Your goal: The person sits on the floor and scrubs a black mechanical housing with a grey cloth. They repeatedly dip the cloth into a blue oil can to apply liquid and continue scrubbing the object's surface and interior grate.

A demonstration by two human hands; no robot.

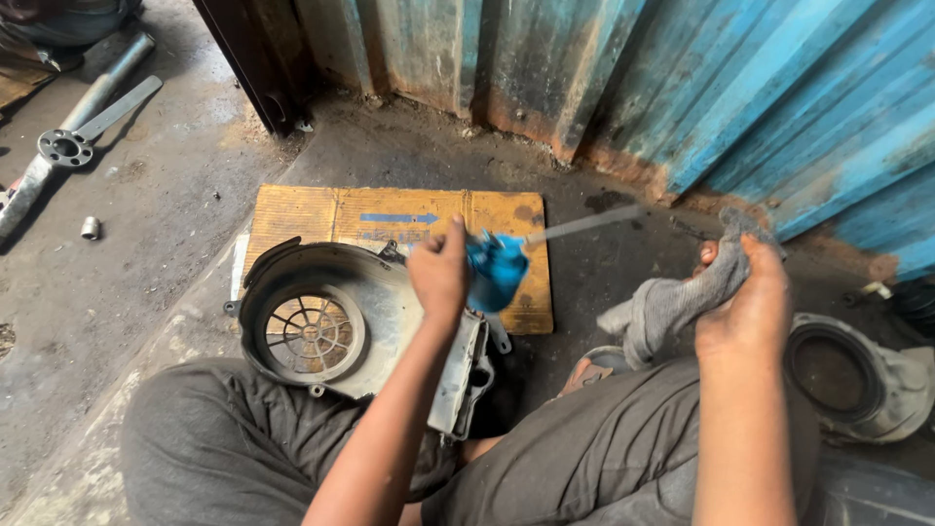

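Observation:
My left hand (439, 274) grips the blue handle of a screwdriver (499, 267), whose metal shaft (584, 225) points up and right over the ground. My right hand (748, 302) clutches a grey rag (672, 302) at the right, held above my right knee. A grey metal fan cover with a round grille (317, 331) rests against my left leg, just below and left of my left hand. It lies partly on a piece of yellow-brown cardboard (390, 216).
A rusty blue corrugated metal wall (740, 107) stands behind. A dirty round engine housing (852, 375) sits at the right. A long wrench with a ring end (68, 146) and a small socket (90, 228) lie on the concrete floor at the left.

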